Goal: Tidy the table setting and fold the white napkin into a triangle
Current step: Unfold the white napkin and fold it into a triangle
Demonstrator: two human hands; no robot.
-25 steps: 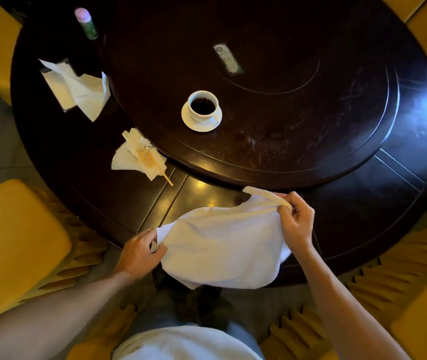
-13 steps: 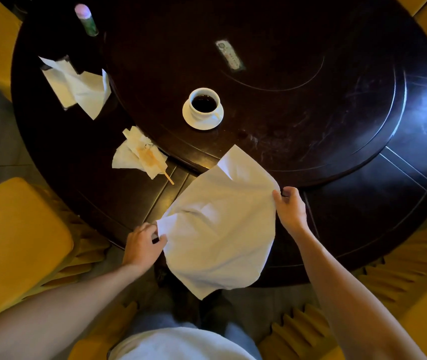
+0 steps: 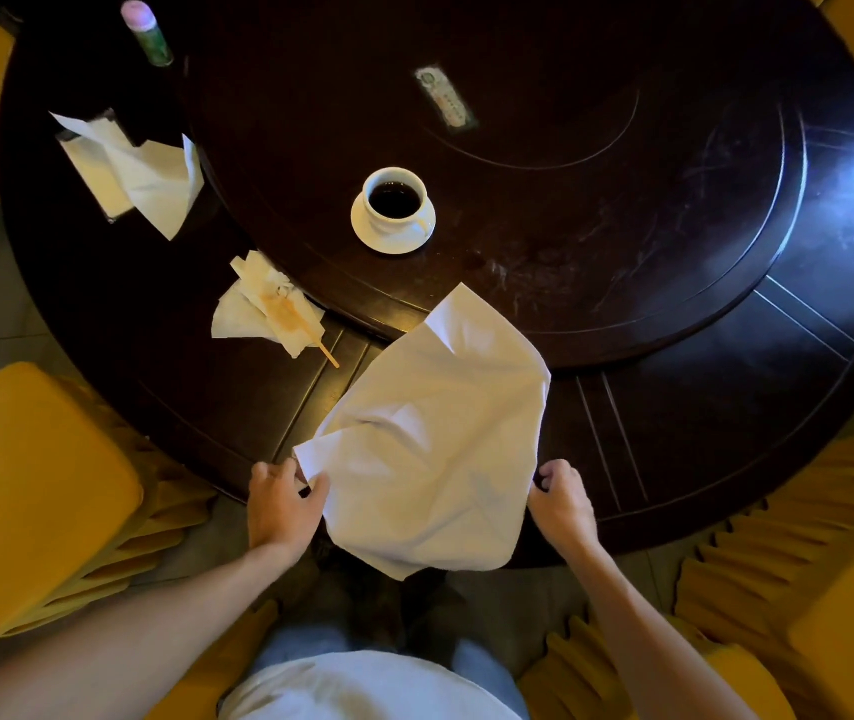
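The white napkin [image 3: 430, 439] lies spread and wrinkled on the near edge of the dark round table [image 3: 726, 433], its far corner reaching onto the raised turntable and its near corner hanging over the table edge. My left hand [image 3: 282, 504] pinches the napkin's left corner. My right hand [image 3: 560, 498] grips its right edge with curled fingers. A white cup of dark drink on a saucer [image 3: 394, 210] stands on the turntable beyond the napkin.
A crumpled stained tissue with a wooden stick [image 3: 271, 306] lies left of the napkin. Further left sit loose white paper napkins on a holder [image 3: 129, 168] and a green bottle with a pink cap [image 3: 147, 31]. Yellow-covered chairs [image 3: 35, 491] ring the table.
The napkin went from bunched between both hands to opened flat on the table. My right hand has slid down its right edge toward me; my left hand stays at the left corner.
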